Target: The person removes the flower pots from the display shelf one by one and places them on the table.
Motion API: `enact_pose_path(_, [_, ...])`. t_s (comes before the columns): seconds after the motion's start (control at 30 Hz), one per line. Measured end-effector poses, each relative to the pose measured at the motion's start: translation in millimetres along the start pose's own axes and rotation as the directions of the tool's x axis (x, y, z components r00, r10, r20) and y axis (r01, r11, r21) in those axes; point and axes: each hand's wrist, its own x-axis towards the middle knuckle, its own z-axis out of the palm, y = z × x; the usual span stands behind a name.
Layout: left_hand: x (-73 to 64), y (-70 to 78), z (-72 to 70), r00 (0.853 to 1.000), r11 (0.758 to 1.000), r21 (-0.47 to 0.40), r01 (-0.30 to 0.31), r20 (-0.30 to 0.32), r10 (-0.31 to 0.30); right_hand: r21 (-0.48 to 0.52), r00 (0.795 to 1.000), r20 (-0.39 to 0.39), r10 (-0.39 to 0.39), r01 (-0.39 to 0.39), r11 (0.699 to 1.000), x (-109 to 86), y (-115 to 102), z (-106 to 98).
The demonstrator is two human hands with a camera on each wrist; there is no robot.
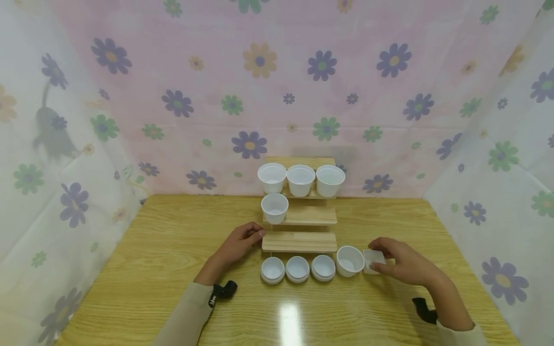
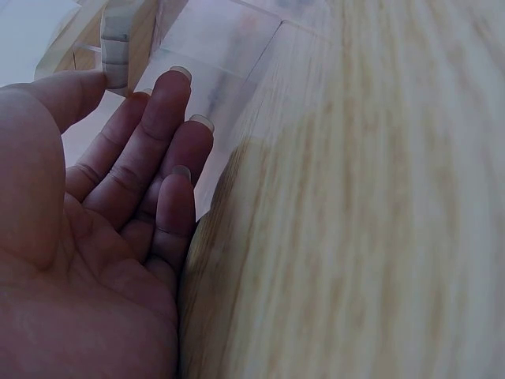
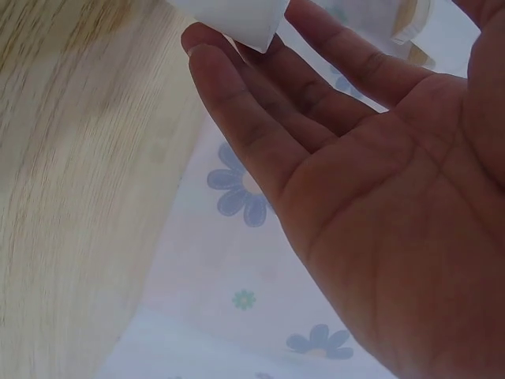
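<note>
A stepped wooden stand [image 1: 298, 241] with three shelves stands before the back wall. My left hand [image 1: 243, 241] is at the left end of its lowest shelf, thumb and index finger pinching the shelf's corner while the other fingers extend loosely in the left wrist view. My right hand [image 1: 400, 262] holds a small white square container [image 1: 371, 256] between thumb and fingers; its corner [image 3: 264, 35] shows at the fingertips in the right wrist view. Just left of it is a white round cup [image 1: 350, 262] on the table.
Three white cups [image 1: 300, 181] stand on the top shelf. Another white cup [image 1: 274, 209] sits at the middle shelf's left end. Three smaller round white jars [image 1: 297, 270] line up on the wooden table [image 1: 173, 269] before the stand. Flowered cloth [image 1: 285, 115] hangs behind and on both sides.
</note>
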Motion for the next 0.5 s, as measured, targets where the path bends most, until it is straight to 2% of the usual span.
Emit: enact_pose_path(0.5, [0.0, -0.1, 0.3, 1.000, 1.000, 0.002, 0.006, -0.005, -0.006, -0.033, 0.999, -0.045, -0.030, 0.029, 0.999, 4.0, -6.0, 3.4])
